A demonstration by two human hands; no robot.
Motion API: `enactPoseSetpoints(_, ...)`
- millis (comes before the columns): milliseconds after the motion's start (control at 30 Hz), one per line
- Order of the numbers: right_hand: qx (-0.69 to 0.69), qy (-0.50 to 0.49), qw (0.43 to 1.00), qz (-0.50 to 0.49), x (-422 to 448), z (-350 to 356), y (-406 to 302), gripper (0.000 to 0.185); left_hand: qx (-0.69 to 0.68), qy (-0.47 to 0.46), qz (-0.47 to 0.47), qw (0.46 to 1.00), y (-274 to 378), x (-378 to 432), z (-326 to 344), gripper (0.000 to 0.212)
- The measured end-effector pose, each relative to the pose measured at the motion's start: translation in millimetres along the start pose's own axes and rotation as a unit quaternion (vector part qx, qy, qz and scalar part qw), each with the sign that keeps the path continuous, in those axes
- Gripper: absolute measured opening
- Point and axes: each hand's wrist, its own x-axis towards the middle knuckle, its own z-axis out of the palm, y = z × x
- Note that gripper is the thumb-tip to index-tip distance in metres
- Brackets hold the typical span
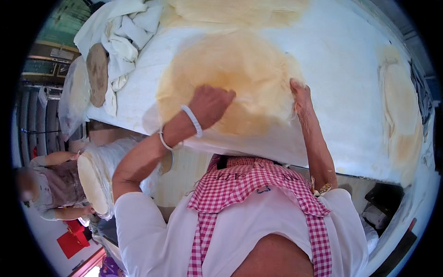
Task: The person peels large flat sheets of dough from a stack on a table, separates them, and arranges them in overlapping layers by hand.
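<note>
A broad, thin, yellowish sheet (193, 65), much like a large flat pancake, lies in front of me on the white cloth-covered table (342, 104). It is partly blurred, and its layers are hard to separate. My left hand (213, 106), with two light bracelets on the wrist, is curled over the sheet's near middle. Motion blur hides whether its fingers pinch the sheet. At the sheet's right edge, my right hand (301, 96) grips the rim between thumb and fingers.
More thin sheets (235, 12) lie at the far side, and a folded stack (399, 100) sits at right. Crumpled white cloth (128, 38) and a brown oval pad (97, 74) occupy the left corner. At lower left, another person (64, 187) holds a plastic-wrapped round stack (92, 183).
</note>
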Motion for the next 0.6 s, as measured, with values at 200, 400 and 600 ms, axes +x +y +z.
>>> enactPoseSetpoints(200, -0.095, -0.028, 0.992, -0.077, -12, -60, -11, 0.019, -0.026, 0.042, -0.052, 0.997, 56, 4, 26, 0.026)
enactPoseSetpoints(400, -0.071, -0.057, 0.993, -0.076, -20, -74, -11, 0.021, 0.021, 0.022, -0.123, 0.992, 76, -13, 66, 0.021)
enactPoseSetpoints(600, -0.349, -0.074, 0.903, -0.239, -49, -63, -33, 0.036, 0.028, 0.122, -0.186, 0.974, 24, -9, -1, 0.015)
